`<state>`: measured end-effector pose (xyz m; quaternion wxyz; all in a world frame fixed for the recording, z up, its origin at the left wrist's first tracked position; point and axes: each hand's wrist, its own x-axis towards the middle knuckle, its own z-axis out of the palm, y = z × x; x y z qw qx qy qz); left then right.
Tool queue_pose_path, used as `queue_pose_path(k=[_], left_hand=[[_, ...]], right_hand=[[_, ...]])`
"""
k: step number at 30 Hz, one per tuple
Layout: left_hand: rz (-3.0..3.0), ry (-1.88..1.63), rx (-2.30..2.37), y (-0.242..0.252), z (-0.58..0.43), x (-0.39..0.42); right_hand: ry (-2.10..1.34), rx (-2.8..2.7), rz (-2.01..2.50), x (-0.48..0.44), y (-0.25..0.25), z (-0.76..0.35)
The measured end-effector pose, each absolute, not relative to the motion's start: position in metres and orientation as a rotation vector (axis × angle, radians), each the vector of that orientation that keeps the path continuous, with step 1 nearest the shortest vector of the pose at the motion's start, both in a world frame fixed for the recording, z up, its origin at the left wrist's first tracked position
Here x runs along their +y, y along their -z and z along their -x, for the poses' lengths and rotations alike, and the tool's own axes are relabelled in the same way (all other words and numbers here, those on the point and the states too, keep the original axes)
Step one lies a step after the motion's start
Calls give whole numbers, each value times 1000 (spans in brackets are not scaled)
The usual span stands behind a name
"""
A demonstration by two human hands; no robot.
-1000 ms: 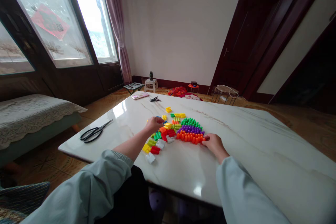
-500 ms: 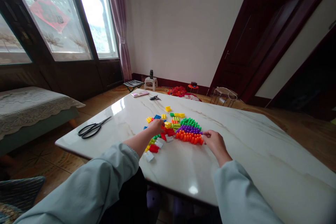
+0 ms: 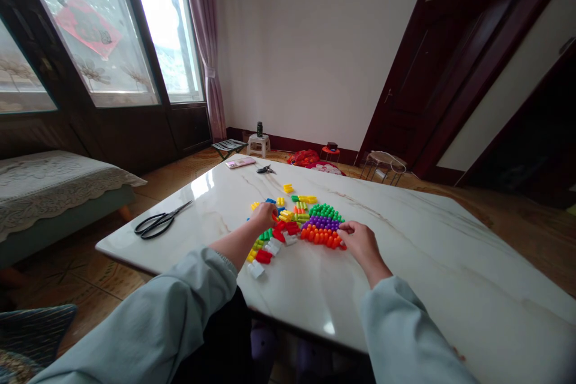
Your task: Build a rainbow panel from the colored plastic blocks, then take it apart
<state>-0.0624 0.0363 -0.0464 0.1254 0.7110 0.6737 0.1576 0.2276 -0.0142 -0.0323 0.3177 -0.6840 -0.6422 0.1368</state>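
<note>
While left hand (image 3: 263,215) pinches small orange piece (image 3: 275,216) beside loose coloured blocks (image 3: 264,257), right hand (image 3: 361,243) touches right end of block cluster (image 3: 321,224) in green, purple and orange rows; cannot tell whether right grips. Cluster and loose blocks around middle of tabletop (image 3: 405,240). Black scissors (image 3: 170,216) near left corner, phone (image 3: 240,162) by far-left corner.

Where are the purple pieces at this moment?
In the head view, the purple pieces lie right of centre on the table, between the green pieces and the orange pieces, beside the right hand.
</note>
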Motion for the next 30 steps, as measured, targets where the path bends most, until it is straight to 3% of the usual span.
queue_pose_path(k=[6, 11, 16, 25, 30], left_hand=[[-2012, -859, 1849, 26, 50, 27], [-2274, -493, 1343, 24, 15, 13], [-2402, -217, 1461, 34, -5, 12], [-2451, -302, 1513, 51, -11, 13], [-2430, -361, 1499, 49, -15, 14]], right_hand=[[-415, -1686, 1762, -13, 31, -225], [-437, -1691, 1737, -13, 32, -225], [-464, -1713, 1765, -14, 35, -224], [-537, -1815, 1707, -18, 37, -211], [-742, -2143, 1538, -26, 42, -201]])
